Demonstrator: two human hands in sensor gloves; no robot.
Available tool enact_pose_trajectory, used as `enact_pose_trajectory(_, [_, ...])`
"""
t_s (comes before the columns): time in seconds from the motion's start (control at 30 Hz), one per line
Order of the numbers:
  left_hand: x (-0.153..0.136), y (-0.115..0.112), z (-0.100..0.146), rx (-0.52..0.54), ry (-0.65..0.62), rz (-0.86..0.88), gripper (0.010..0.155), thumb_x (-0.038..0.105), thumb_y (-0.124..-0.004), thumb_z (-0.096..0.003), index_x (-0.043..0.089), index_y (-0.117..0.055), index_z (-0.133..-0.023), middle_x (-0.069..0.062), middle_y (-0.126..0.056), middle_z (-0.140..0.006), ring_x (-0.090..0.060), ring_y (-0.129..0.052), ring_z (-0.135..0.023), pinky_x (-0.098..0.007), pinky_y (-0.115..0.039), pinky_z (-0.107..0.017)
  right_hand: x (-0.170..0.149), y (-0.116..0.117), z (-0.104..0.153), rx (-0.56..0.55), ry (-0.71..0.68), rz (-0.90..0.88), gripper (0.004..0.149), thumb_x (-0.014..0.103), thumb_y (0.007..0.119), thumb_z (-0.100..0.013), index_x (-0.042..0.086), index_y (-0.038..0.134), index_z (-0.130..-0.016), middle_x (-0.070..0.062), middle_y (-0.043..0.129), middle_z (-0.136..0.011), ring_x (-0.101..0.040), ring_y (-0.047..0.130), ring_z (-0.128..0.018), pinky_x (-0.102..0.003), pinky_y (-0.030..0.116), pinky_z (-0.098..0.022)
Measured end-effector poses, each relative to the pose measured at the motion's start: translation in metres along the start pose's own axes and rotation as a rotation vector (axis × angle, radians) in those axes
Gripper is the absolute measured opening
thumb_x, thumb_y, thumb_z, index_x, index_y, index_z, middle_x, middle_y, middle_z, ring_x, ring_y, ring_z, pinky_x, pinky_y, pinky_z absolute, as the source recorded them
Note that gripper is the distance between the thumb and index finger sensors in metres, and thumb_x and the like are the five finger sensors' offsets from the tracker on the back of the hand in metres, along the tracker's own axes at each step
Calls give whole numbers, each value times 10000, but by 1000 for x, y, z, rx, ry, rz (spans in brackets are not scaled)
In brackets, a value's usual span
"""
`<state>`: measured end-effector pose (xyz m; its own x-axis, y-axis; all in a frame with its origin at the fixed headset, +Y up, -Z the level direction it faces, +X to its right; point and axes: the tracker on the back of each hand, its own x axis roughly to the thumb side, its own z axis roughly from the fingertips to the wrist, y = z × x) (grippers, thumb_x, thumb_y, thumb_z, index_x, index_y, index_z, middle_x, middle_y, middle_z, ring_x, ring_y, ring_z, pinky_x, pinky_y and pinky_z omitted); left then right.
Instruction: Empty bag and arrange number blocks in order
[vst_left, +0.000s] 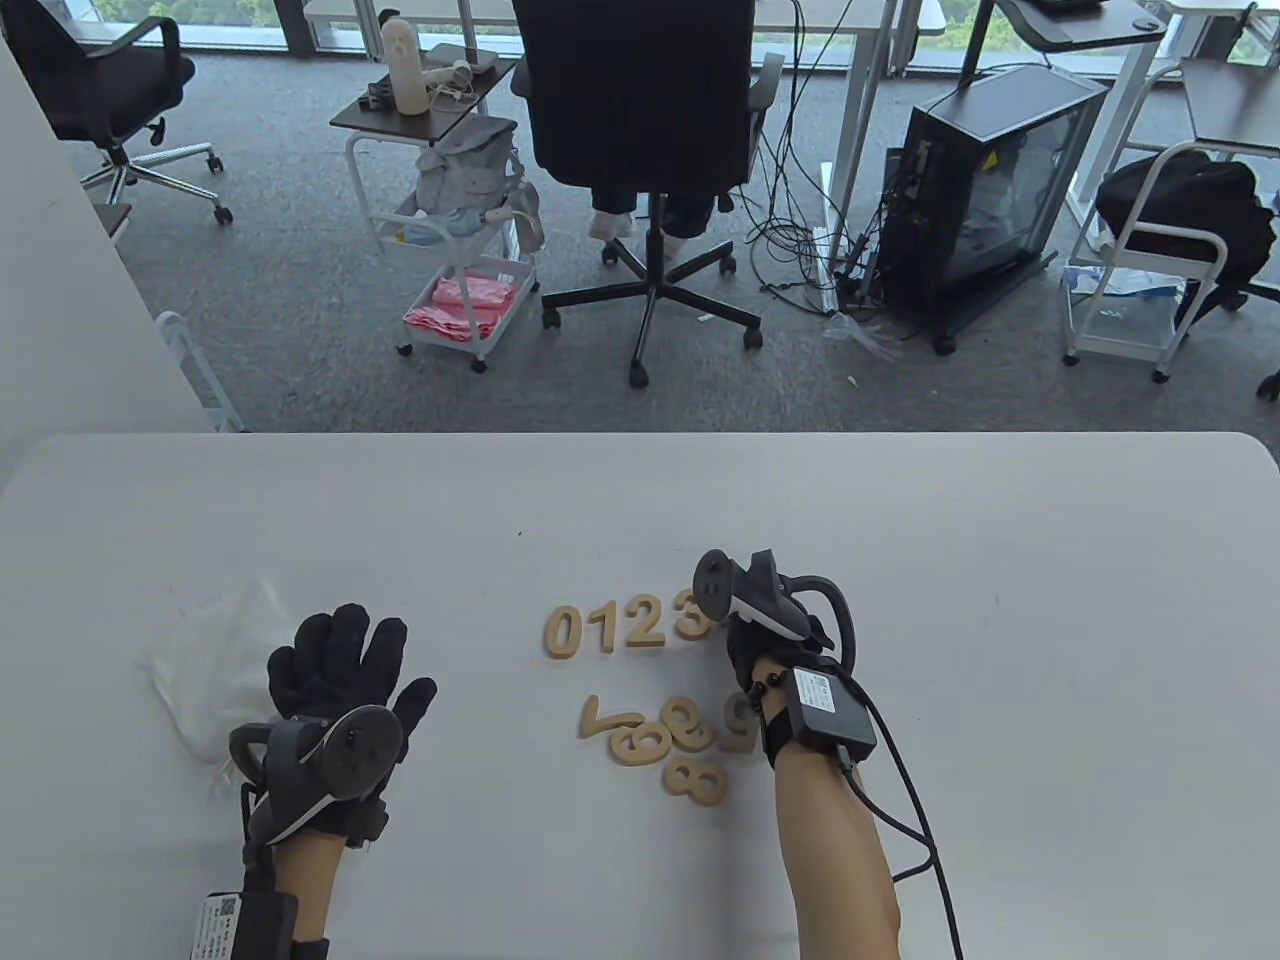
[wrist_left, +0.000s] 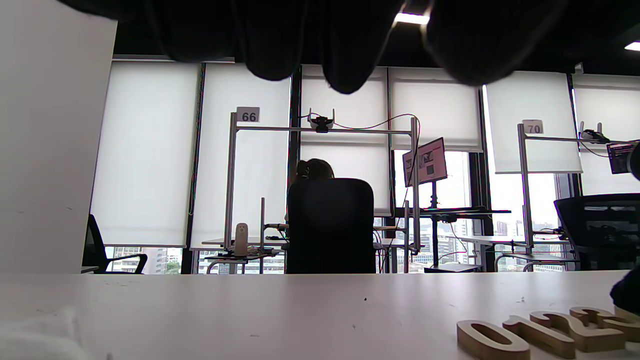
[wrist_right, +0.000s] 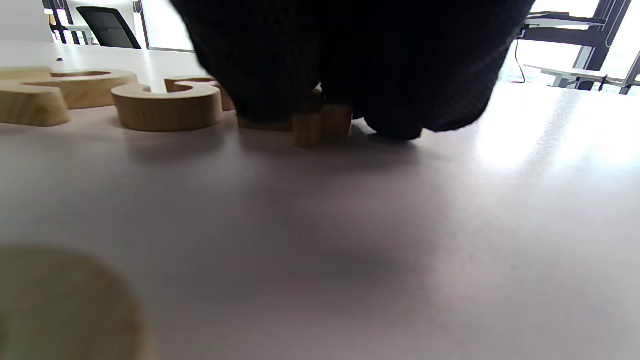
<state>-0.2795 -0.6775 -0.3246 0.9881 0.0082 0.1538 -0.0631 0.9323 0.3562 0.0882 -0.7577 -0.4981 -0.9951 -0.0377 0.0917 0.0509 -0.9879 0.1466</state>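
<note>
Wooden number blocks 0 (vst_left: 563, 632), 1 (vst_left: 603, 628), 2 (vst_left: 647, 622) and 3 (vst_left: 690, 617) lie in a row on the white table (vst_left: 1000, 560). My right hand (vst_left: 742, 645) is just right of the 3, fingers down around a wooden block (wrist_right: 320, 122) that rests on the table; the tracker hides it in the table view. Loose blocks lie nearer me: a 7 (vst_left: 605, 717), a 6 (vst_left: 640, 742), an 8 (vst_left: 695, 780) and others. My left hand (vst_left: 345, 655) lies flat and open, empty, beside the white bag (vst_left: 215, 660).
The row also shows low at the right of the left wrist view (wrist_left: 540, 335). The table's far edge (vst_left: 640, 435) borders an office floor with chairs and carts. A blurred block (wrist_right: 60, 305) sits close in the right wrist view.
</note>
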Motion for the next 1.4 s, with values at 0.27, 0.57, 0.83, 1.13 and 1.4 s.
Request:
enact_pose_trajectory(0.27, [0, 0, 0, -3, -1, 0, 676, 526, -730, -512, 148, -683, -1072, -286, -577, -1136, -638, -619, -999, -805, -494, -653, -5, -6, 2, -17, 5, -34, 536, 238, 865, -470, 164, 722, -982, -186, 789, -992, -390, 945, -801, -487, 878, -602])
enact_pose_trajectory(0.57, [1, -1, -1, -4, -9, 1, 676, 526, -730, -512, 151, -682, -1072, -283, -579, -1136, -635, -621, -999, -805, -494, -653, -15, -34, 34, -76, -79, -175, 588, 322, 816, -500, 147, 663, -1040, -268, 632, -1078, -510, 781, -905, -614, 745, -656])
enact_pose_trajectory(0.83, [3, -1, 0, 0, -21, 5, 677, 526, -730, -512, 149, -682, -1073, -284, -578, -1137, -637, -621, -999, -805, -494, -653, -23, -55, 103, -118, -238, -231, 608, 337, 811, -507, 149, 643, -1060, -273, 550, -1123, -565, 675, -957, -671, 664, -686])
enact_pose_trajectory(1.13, [5, -1, 1, 3, -25, 2, 675, 525, -730, -512, 150, -683, -1071, -280, -582, -1136, -638, -622, -997, -805, -495, -652, -17, -39, 146, -153, -298, -208, 603, 328, 816, -509, 163, 647, -1064, -276, 513, -1141, -596, 623, -973, -701, 623, -691])
enact_pose_trajectory(1.4, [5, -7, -1, -20, -24, -10, 676, 524, -730, -513, 149, -680, -1073, -281, -582, -1136, -640, -621, -997, -806, -493, -652, -4, -6, 134, -45, -334, -110, 646, 324, 837, -495, 158, 606, -1076, -271, 492, -1145, -594, 598, -983, -705, 598, -699])
